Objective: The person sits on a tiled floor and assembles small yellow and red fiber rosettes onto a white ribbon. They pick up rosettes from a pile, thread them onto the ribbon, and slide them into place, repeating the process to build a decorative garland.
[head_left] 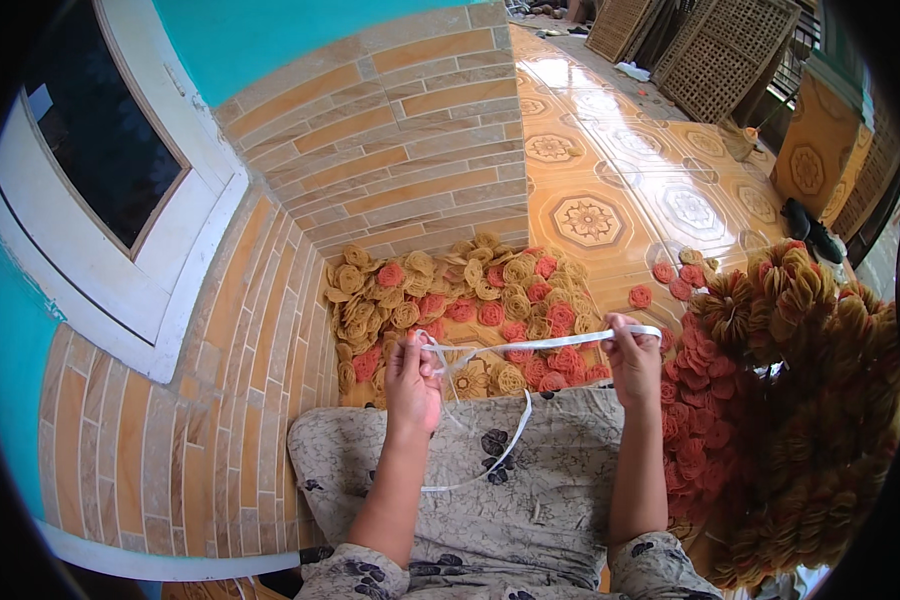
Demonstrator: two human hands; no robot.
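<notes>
A narrow white ribbon (555,343) stretches between my two hands above my lap. My left hand (412,385) is closed on one part of it, with loops beside the fingertips. My right hand (634,365) pinches the other part, where the ribbon folds into a loop. A loose length hangs down and curls over the patterned grey cloth (470,450) on my lap. Beyond my hands, tan rosettes (410,275) and coral rosettes (490,313) of a mesh-like material lie heaped on the floor.
At my right are a pile of coral rosettes (695,390) and large bunches of brown-green and red ones (820,400). A brick-patterned wall (400,140) and a white-framed window (170,200) stand at left. Shiny orange tiles (590,215) run toward woven panels (725,55).
</notes>
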